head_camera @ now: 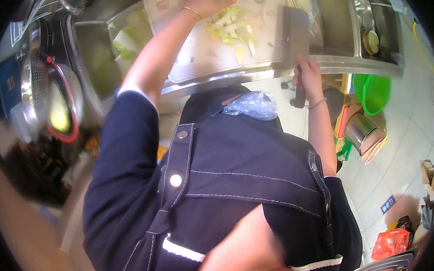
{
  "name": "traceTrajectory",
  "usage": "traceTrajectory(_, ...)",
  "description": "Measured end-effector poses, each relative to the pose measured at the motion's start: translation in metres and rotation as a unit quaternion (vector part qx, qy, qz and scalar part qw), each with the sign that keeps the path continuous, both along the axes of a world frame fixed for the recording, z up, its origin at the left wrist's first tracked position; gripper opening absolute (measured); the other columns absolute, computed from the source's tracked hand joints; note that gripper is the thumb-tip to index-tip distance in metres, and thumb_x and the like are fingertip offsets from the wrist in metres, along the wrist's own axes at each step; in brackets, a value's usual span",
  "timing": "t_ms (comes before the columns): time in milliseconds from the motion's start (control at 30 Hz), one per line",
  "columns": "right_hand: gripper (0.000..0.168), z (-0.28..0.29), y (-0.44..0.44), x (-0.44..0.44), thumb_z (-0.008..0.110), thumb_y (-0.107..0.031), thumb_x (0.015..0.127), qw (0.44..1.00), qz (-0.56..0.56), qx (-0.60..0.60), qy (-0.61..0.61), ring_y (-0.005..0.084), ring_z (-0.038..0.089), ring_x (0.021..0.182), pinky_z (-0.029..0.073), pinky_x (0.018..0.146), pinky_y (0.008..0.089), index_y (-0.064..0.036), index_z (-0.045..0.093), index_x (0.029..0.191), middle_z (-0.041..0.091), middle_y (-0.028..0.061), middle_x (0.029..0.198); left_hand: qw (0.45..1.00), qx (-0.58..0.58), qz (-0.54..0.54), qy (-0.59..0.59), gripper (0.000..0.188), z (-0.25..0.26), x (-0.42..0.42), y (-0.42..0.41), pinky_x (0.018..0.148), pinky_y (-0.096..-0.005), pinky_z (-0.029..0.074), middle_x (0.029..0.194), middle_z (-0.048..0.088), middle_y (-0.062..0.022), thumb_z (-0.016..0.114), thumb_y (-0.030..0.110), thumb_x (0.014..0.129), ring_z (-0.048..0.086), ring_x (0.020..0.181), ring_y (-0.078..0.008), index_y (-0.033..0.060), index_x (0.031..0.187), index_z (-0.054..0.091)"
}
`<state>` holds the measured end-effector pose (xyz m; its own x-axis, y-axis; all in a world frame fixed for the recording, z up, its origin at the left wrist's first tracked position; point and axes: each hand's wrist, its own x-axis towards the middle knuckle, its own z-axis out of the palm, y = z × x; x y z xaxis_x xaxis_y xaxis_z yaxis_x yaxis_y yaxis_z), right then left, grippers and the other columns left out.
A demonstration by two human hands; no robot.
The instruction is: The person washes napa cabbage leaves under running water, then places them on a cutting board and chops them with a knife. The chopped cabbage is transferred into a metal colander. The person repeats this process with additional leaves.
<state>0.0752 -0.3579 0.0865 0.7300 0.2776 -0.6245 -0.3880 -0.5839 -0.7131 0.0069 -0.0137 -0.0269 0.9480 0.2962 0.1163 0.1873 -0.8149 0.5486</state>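
Observation:
A white chopping board [197, 58] with printed patterns lies across the steel counter before me. Chopped pale green leaf vegetable [229, 26], possibly cabbage, is scattered over its middle. My left hand [208, 1] is at the board's far side, thumb spread away from the fingers; the top of the picture cuts off some fingertips. Nothing shows in its grasp. On the right, my right hand [310, 75] grips the dark handle of a cleaver [297, 30]. The broad blade points away from me, over the board's right end.
Larger leaf pieces [127, 42] lie left of the board. A perforated steel colander [34, 79] and a red-rimmed container [74, 133] stand farther left. Steel sink edging [355, 22] runs at right. Below are a green plastic basin [376, 94], a steel pot [362, 128] and a red bag [391, 242].

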Motion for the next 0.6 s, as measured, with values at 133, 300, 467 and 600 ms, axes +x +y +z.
traceTrajectory(133,0.019,-0.029,0.006,0.003,0.057,-0.025,0.099,0.998,0.036,0.036,0.026,0.0117,0.051,0.043,0.039,0.039,0.0254,-0.009,0.055,0.089,0.05,-0.0008,0.059,0.996,-0.063,-0.041,-0.047,0.06,-0.002,-0.021,0.002,0.107,-0.0463,0.037,0.137,0.053,-0.016,0.069,0.047,0.084,0.046,0.128,-0.0366,0.0118,0.131,0.058)
traceTrajectory(300,0.024,-0.041,0.018,-0.01,0.059,-0.031,0.099,0.993,0.083,0.059,0.064,0.0113,0.051,0.041,0.038,0.039,0.0251,-0.007,0.059,0.095,0.052,0.0002,0.057,0.992,-0.065,-0.073,-0.081,0.074,0.017,-0.073,-0.021,0.108,-0.0506,0.035,0.138,0.053,-0.013,0.072,0.057,0.076,0.046,0.128,-0.0389,0.0175,0.136,0.056)
traceTrajectory(467,0.021,-0.045,0.045,-0.031,0.058,-0.026,0.1,0.983,0.113,0.084,0.115,0.0108,0.049,0.041,0.039,0.04,0.0258,-0.006,0.059,0.103,0.052,0.0004,0.057,0.993,0.051,0.078,-0.071,0.097,0.028,-0.077,-0.082,0.106,-0.0739,0.019,0.146,0.045,-0.0141,0.073,0.073,0.062,0.028,0.137,-0.0502,0.0247,0.143,0.05)
traceTrajectory(600,0.021,-0.043,0.069,-0.045,0.057,-0.026,0.1,0.977,0.146,0.08,0.133,0.0113,0.05,0.041,0.04,0.04,0.0259,-0.006,0.058,0.105,0.052,0.0008,0.059,0.979,0.037,0.189,-0.067,0.098,0.024,-0.066,-0.109,0.104,-0.0756,0.02,0.146,0.043,-0.0161,0.074,0.074,0.06,0.026,0.136,-0.0544,0.0226,0.141,0.053)
